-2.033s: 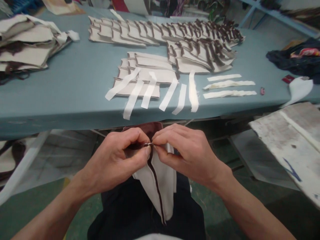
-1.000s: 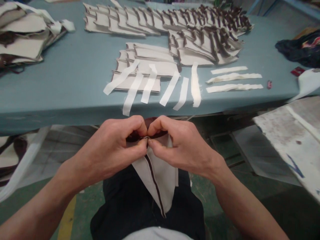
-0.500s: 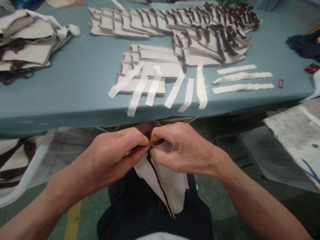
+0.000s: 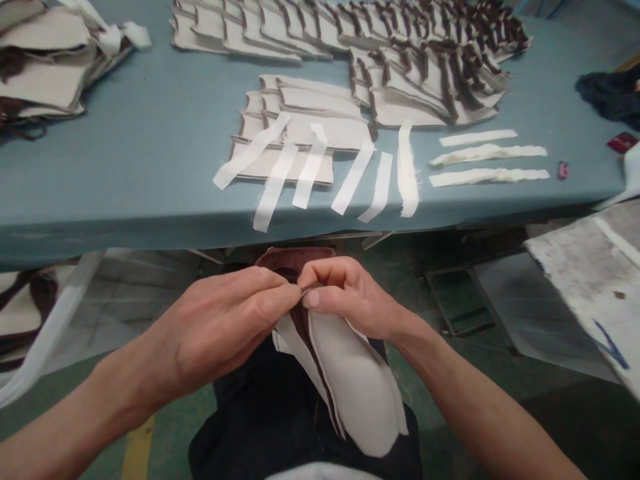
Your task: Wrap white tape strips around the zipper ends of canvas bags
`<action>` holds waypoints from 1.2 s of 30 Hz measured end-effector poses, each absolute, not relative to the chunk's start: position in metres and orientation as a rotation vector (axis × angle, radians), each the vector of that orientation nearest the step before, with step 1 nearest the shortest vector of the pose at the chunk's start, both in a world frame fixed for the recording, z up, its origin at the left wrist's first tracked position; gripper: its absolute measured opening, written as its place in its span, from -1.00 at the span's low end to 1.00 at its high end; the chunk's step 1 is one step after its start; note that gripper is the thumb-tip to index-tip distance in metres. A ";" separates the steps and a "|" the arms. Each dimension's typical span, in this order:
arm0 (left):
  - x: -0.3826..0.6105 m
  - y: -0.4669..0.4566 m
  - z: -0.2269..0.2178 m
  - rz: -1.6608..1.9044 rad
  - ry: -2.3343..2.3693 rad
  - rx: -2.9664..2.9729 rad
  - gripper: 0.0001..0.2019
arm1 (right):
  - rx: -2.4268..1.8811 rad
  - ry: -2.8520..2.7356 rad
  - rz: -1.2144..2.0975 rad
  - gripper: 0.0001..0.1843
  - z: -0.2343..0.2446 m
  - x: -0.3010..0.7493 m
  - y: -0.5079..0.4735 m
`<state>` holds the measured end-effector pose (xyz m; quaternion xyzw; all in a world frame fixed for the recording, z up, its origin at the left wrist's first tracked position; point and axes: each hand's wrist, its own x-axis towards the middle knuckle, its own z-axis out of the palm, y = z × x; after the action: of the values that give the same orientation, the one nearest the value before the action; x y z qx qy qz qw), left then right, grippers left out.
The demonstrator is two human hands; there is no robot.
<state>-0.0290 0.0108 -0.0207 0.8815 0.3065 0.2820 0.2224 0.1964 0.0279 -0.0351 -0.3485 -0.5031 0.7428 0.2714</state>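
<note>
Between my two hands is a cream fabric piece (image 4: 357, 373) with dark brown edges, hanging over my dark-clothed lap. My left hand (image 4: 235, 320) pinches its top edge from the left, fingers pressed together. Right against it, my right hand (image 4: 350, 293) grips the same edge between thumb and curled fingers. The fingertips of both hands meet at one spot, and the exact fold there is hidden. A reddish-brown part (image 4: 295, 257) of the cloth shows just beyond the fingers. Below the hands, the cream panels hang apart along a brown seam.
Ahead stands a blue-green covered table (image 4: 125, 167). It bears overlapping rows of cream and brown pieces (image 4: 290, 30), a smaller stack (image 4: 320, 127), several white strips (image 4: 275, 187) and a pile (image 4: 45, 67) at left. A whitish stained board (image 4: 590, 267) juts in at right.
The cream panels have swung to the right and opened wider, showing more brown inside. My left hand has turned flatter over the edge, while both hands stay together. The view has shifted slightly.
</note>
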 end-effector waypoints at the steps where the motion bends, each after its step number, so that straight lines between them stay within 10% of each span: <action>1: -0.029 0.010 -0.022 0.788 0.841 2.439 -0.59 | -0.926 -1.315 2.045 -0.84 -0.038 0.198 0.027; 10: -0.020 0.000 -0.027 0.790 0.891 2.456 -0.67 | -0.930 -1.451 1.978 -0.89 -0.033 0.198 0.026; 19: -0.009 -0.001 -0.007 0.588 1.059 2.086 -0.80 | -0.946 -2.270 0.659 -0.79 -0.018 0.210 0.010; 36: 0.000 0.007 -0.003 0.671 1.021 2.164 -0.80 | -0.926 -2.095 0.922 -0.81 -0.019 0.210 0.009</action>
<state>-0.0004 0.0073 -0.0026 0.8243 0.3889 0.2555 0.3226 0.2102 0.0093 -0.0189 -0.3542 -0.8009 0.3523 0.3301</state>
